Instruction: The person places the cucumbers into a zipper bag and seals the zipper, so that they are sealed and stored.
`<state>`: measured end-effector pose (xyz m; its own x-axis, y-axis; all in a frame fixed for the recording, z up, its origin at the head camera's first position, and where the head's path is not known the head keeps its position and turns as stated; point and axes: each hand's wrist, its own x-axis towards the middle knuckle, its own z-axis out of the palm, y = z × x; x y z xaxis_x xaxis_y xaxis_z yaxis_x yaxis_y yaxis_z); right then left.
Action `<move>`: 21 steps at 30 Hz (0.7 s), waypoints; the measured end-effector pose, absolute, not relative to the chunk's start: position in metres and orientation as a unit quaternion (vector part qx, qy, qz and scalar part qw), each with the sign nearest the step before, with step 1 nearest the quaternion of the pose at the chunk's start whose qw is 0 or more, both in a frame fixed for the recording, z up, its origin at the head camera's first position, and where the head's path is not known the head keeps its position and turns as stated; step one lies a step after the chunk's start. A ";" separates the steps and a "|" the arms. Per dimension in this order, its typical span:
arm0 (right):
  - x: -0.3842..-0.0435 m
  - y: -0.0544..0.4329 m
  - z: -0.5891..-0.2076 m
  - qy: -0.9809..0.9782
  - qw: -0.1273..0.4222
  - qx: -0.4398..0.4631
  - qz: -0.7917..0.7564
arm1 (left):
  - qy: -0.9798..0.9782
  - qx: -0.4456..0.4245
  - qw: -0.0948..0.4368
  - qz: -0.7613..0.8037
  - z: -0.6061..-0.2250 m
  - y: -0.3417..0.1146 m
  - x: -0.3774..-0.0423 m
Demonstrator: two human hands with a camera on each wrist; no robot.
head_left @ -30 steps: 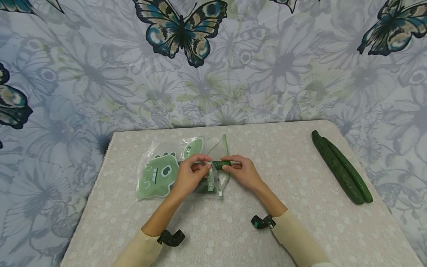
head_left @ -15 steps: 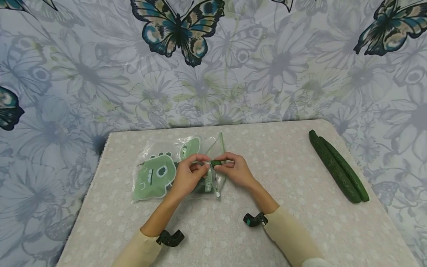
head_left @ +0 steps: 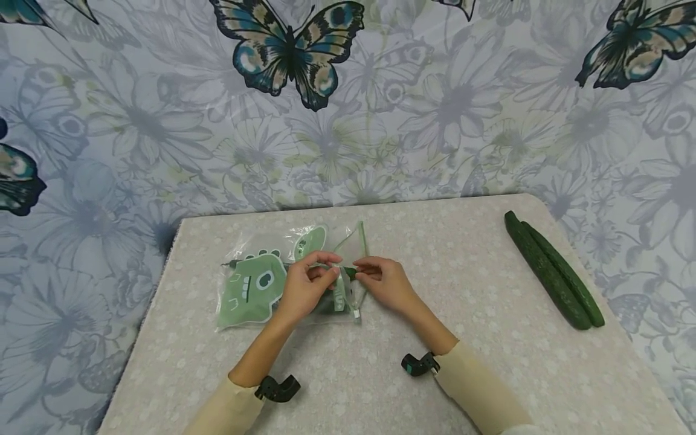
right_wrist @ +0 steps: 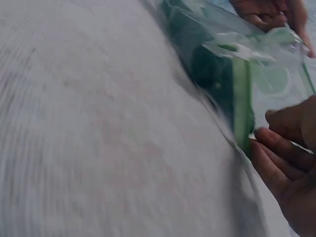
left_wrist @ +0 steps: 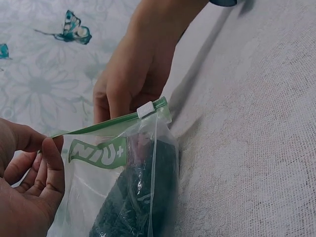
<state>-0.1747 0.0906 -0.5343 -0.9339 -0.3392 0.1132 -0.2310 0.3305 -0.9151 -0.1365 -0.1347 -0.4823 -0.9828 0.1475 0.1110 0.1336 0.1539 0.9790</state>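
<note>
A clear slider bag [head_left: 247,238] with green cartoon prints lies on the table, its mouth to the right. My left hand [head_left: 307,287] pinches the upper lip of that mouth between thumb and fingers; in the left wrist view the green zip strip [left_wrist: 111,122] runs from its fingertips to a white slider [left_wrist: 145,109]. Dark green cucumbers [left_wrist: 140,197] lie inside the bag. One cucumber's end [head_left: 350,273] shows at the opening. My right hand [head_left: 388,281] is at this end, its fingertips right against it, thumb and fingers slightly apart in the right wrist view.
Two more cucumbers, a longer one [head_left: 544,272] and a slimmer one [head_left: 568,275], lie side by side at the table's right. A pale patterned cloth [head_left: 435,235] covers the table. Behind it hangs a butterfly-print backdrop [head_left: 348,157].
The cucumber has slid left into the bag, so only a short end shows. My right hand followed it left, then loosened from around it. The left hand keeps its hold.
</note>
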 end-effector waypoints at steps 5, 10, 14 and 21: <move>-0.164 0.129 -0.521 0.820 0.077 -0.171 -0.541 | 0.758 0.091 0.005 0.645 -0.482 -0.133 -0.137; -0.150 0.187 -0.515 0.848 0.063 -0.157 -0.503 | 0.759 0.093 0.009 0.644 -0.483 -0.133 -0.138; -0.132 0.243 -0.514 0.879 0.028 -0.137 -0.455 | 0.761 0.092 0.014 0.642 -0.484 -0.133 -0.138; -0.095 0.333 -0.503 0.920 -0.030 -0.072 -0.383 | 0.765 0.081 0.018 0.639 -0.485 -0.134 -0.139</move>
